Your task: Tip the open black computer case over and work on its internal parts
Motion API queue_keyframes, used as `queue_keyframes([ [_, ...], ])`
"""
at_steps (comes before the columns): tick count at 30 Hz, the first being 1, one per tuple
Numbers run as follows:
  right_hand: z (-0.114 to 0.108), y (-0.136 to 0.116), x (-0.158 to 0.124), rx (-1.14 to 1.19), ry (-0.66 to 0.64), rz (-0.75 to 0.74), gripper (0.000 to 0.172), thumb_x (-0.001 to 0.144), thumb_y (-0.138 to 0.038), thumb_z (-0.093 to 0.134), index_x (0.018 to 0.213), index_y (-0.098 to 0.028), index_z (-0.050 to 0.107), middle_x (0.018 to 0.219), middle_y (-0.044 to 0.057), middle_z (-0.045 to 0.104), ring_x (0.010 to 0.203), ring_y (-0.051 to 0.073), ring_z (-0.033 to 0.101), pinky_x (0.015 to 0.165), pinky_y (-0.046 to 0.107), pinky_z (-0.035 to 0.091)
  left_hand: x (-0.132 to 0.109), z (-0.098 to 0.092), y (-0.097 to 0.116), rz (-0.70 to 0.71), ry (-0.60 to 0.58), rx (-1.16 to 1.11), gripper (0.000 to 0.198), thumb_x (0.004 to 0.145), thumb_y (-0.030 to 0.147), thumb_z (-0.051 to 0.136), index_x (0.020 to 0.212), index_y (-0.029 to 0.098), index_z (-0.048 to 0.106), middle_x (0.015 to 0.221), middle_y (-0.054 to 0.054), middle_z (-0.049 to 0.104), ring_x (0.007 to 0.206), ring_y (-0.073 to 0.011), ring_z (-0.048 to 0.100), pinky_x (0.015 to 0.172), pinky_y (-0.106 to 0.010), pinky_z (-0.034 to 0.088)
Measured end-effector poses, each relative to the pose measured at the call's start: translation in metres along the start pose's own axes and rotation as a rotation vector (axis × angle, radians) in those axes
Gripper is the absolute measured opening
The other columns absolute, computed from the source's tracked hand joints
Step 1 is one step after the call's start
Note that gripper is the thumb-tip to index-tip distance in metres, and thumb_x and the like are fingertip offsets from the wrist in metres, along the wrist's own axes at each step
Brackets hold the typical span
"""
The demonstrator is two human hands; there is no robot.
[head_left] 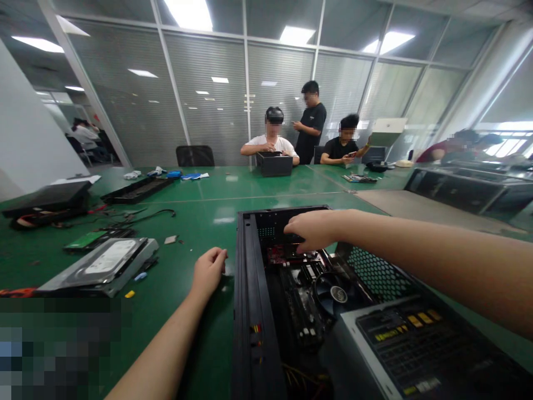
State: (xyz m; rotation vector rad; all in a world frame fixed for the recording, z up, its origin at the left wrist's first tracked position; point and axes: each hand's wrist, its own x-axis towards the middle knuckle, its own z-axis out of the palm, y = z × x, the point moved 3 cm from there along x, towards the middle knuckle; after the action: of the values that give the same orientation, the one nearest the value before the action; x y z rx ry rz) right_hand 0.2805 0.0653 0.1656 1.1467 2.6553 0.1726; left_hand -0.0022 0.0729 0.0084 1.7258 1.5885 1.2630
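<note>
**while the case lies open: hand positions at the board**

as the view runs from the left, a hard drive point(104, 264) lies flat on the green surface point(200, 194), label side up, with loose cables and a small green board just behind it. the left hand point(208, 271) rests on the surface, just beside the left wall of the computer case point(250, 289). its fingers point(219, 256) are curled in against the palm; whether they enclose anything cannot be told.

the computer case lies on its side in the middle foreground, open upward, with the motherboard point(297, 300) exposed inside. the right hand point(316, 229) reaches in from the right, over the far end of the case and above the motherboard. its fingers point(297, 225) lie pressed together, side by side, and bend downward. whether they pinch a part cannot be told, as the tips are hidden.

the cooler fan point(336, 293) sits on the motherboard, just right of centre. the power supply point(416, 344) fills the near right corner of the case.

across the surface, well apart, a seated person works at a black box point(273, 164).
</note>
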Motion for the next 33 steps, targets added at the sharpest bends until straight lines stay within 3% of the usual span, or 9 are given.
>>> queue_keyframes([
  [2, 0.030, 0.012, 0.019, 0.050, -0.089, 0.011, 0.064, 0.069, -0.044, 0.076, 0.123, -0.011, 0.064, 0.118, 0.016, 0.067, 0.102, 0.030, 0.065, 0.083, 0.035, 0.050, 0.000, 0.000, 0.000, -0.010, -0.005, 0.006, 0.035, 0.083, 0.049, 0.052, 0.068, 0.019, 0.059, 0.055, 0.003, 0.054, 0.055, -0.0148, 0.051, 0.055, -0.024, 0.036],
  [5, 0.051, 0.018, 0.030, 0.128, -0.105, 0.009, 0.075, 0.065, -0.049, 0.077, 0.128, -0.011, 0.061, 0.123, 0.016, 0.065, 0.108, 0.030, 0.064, 0.087, 0.033, 0.049, -0.001, 0.000, 0.002, -0.014, -0.017, 0.005, 0.035, 0.084, 0.049, 0.050, 0.068, 0.019, 0.059, 0.055, 0.003, 0.055, 0.057, -0.0152, 0.051, 0.056, -0.024, 0.036],
  [10, 0.060, 0.005, 0.034, 0.077, -0.244, 0.029, 0.079, 0.059, -0.049, 0.082, 0.125, -0.011, 0.062, 0.114, 0.017, 0.069, 0.099, 0.032, 0.067, 0.075, 0.034, 0.051, -0.001, 0.000, 0.006, -0.010, -0.026, -0.023, 0.038, 0.087, 0.050, 0.046, 0.069, 0.019, 0.059, 0.054, 0.003, 0.053, 0.058, -0.0153, 0.051, 0.059, -0.025, 0.037],
  [13, 0.063, 0.001, 0.039, 0.063, -0.246, 0.033, 0.080, 0.055, -0.051, 0.084, 0.123, -0.014, 0.064, 0.110, 0.016, 0.070, 0.097, 0.033, 0.068, 0.071, 0.034, 0.049, -0.001, 0.001, 0.006, -0.015, -0.035, -0.034, 0.037, 0.086, 0.050, 0.047, 0.070, 0.019, 0.060, 0.057, 0.003, 0.055, 0.059, -0.0155, 0.051, 0.059, -0.025, 0.037],
  [16, 0.065, 0.003, 0.042, 0.114, -0.206, 0.029, 0.075, 0.067, -0.060, 0.074, 0.126, -0.016, 0.063, 0.113, 0.014, 0.070, 0.099, 0.032, 0.067, 0.073, 0.034, 0.049, 0.000, 0.002, 0.004, -0.014, -0.044, -0.031, 0.035, 0.083, 0.050, 0.049, 0.072, 0.019, 0.060, 0.059, 0.002, 0.057, 0.059, -0.0155, 0.052, 0.058, -0.025, 0.038],
  [18, 0.068, 0.005, 0.043, 0.094, -0.205, 0.030, 0.071, 0.069, -0.055, 0.075, 0.128, -0.017, 0.062, 0.115, 0.014, 0.069, 0.100, 0.031, 0.067, 0.074, 0.034, 0.049, 0.001, 0.003, 0.002, -0.007, -0.054, -0.022, 0.034, 0.081, 0.050, 0.050, 0.071, 0.018, 0.060, 0.060, 0.002, 0.057, 0.058, -0.0153, 0.051, 0.057, -0.025, 0.038],
  [21, 0.069, 0.002, 0.043, -0.003, -0.209, 0.013, 0.076, 0.059, -0.040, 0.085, 0.127, -0.016, 0.061, 0.115, 0.015, 0.069, 0.101, 0.033, 0.067, 0.073, 0.033, 0.050, 0.001, 0.004, 0.002, -0.005, -0.071, -0.015, 0.033, 0.079, 0.049, 0.051, 0.072, 0.018, 0.060, 0.060, 0.001, 0.057, 0.058, -0.0160, 0.052, 0.057, -0.026, 0.040],
  [28, 0.058, -0.003, 0.042, -0.058, -0.172, 0.060, 0.037, 0.071, -0.027, 0.075, 0.104, -0.011, 0.073, 0.098, 0.018, 0.073, 0.091, 0.030, 0.071, 0.074, 0.035, 0.053, 0.000, 0.004, 0.006, -0.009, -0.062, 0.009, 0.027, 0.077, 0.045, 0.053, 0.073, 0.019, 0.061, 0.054, 0.002, 0.054, 0.063, -0.0188, 0.056, 0.059, -0.028, 0.043],
  [33, 0.042, 0.006, 0.044, -0.129, -0.091, 0.170, 0.029, 0.078, -0.017, 0.069, 0.105, -0.009, 0.074, 0.098, 0.021, 0.073, 0.094, 0.030, 0.071, 0.083, 0.036, 0.054, 0.000, 0.005, 0.006, -0.027, -0.081, -0.015, 0.031, 0.080, 0.048, 0.051, 0.074, 0.019, 0.061, 0.054, 0.002, 0.052, 0.060, -0.0185, 0.055, 0.059, -0.028, 0.044],
])
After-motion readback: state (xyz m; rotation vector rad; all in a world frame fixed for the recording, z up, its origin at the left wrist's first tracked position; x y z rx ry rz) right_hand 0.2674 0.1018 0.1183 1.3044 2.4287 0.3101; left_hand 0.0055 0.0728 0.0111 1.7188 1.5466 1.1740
